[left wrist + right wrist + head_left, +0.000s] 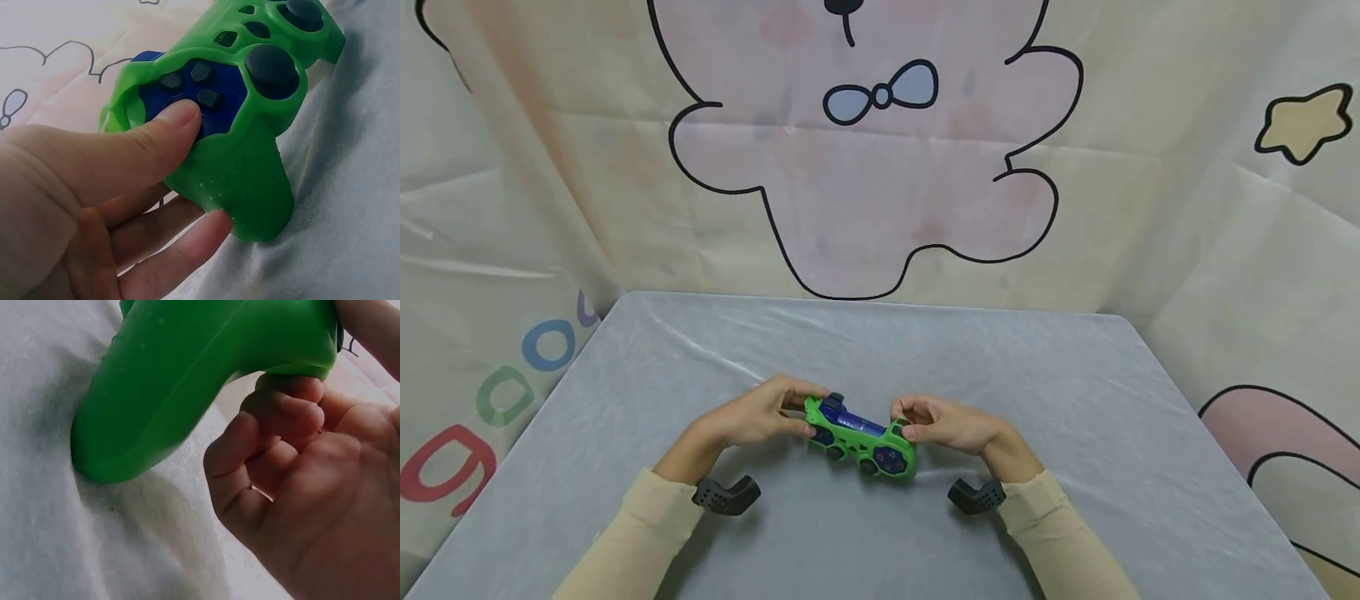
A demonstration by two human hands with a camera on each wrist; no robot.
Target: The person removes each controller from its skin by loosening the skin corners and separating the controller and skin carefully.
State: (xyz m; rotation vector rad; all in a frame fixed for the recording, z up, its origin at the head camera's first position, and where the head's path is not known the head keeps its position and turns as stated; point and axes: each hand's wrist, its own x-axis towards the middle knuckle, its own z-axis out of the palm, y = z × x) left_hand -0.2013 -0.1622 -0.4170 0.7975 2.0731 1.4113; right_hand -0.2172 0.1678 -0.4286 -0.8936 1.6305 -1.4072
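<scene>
A blue game controller [861, 425] in a green rubber sleeve [856, 442] is between both hands over the table. Its blue top edge shows bare where the sleeve lies open. My left hand [767, 410] grips one end, its thumb [181, 119] on the direction buttons and its fingers behind. In the left wrist view the sleeve's corner stands away from the blue body. At the other end my right hand [946, 423] pinches the shoulder corner between thumb and curled fingers [287, 403]. The right wrist view shows one green grip end close over the cloth.
A pale grey cloth covers the table [1022, 375]. Behind it hangs a cream curtain [587, 150] printed with a pink animal and a blue bow tie [882, 95]. More printed cloth stands along both sides. Black wrist devices [727, 496] sit at each cuff.
</scene>
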